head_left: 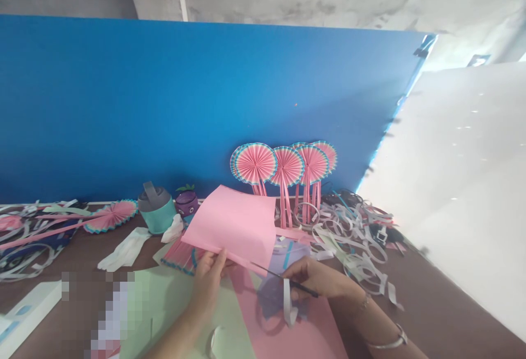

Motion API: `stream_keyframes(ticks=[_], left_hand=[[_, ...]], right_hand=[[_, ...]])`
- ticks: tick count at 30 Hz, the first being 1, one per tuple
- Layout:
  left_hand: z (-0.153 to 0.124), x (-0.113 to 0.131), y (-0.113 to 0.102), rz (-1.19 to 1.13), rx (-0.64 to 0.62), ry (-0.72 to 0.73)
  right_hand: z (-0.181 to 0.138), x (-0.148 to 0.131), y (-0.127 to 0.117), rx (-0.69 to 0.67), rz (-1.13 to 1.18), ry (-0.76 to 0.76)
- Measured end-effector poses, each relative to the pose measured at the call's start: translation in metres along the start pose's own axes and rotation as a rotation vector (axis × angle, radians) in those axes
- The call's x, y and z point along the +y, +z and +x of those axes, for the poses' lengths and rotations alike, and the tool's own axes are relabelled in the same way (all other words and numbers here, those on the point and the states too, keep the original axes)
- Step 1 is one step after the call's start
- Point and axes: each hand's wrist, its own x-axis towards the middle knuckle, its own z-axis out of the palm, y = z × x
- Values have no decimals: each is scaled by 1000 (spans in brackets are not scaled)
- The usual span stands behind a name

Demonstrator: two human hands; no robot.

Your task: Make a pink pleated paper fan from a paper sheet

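A pink paper sheet (236, 224) is raised above the table, bowed, its near edge pinched by my left hand (209, 274), thumb on top. My right hand (314, 279) grips a slim black-handled knife (302, 288); its thin tip points left at the sheet's near edge. A curled white strip (287, 307) hangs by the right fingers. Beneath the hands lie more pink paper (296, 331) and light green paper (172, 298). Pleated pink paper (181, 255) with a blue edge shows just left of the raised sheet.
Round pink pleated fans (255, 163) lean against the blue partition (164, 101). Another fan (110, 216) lies at left. A teal cup (158, 214) and a purple container (187, 203) stand behind. Several curled white strips (364, 263) cover the table's right side. A white box (30, 312) sits front left.
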Motion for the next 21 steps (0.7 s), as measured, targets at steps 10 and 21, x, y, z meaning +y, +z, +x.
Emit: stream_keyframes(ticks=[10,21], left_hand=[[-1,3,2,-7,15,-3],[-2,-7,-1,-4,-47,13]], right_hand=[[1,3,-1,7,8,-46],[3,-5,6,43,-45,10]])
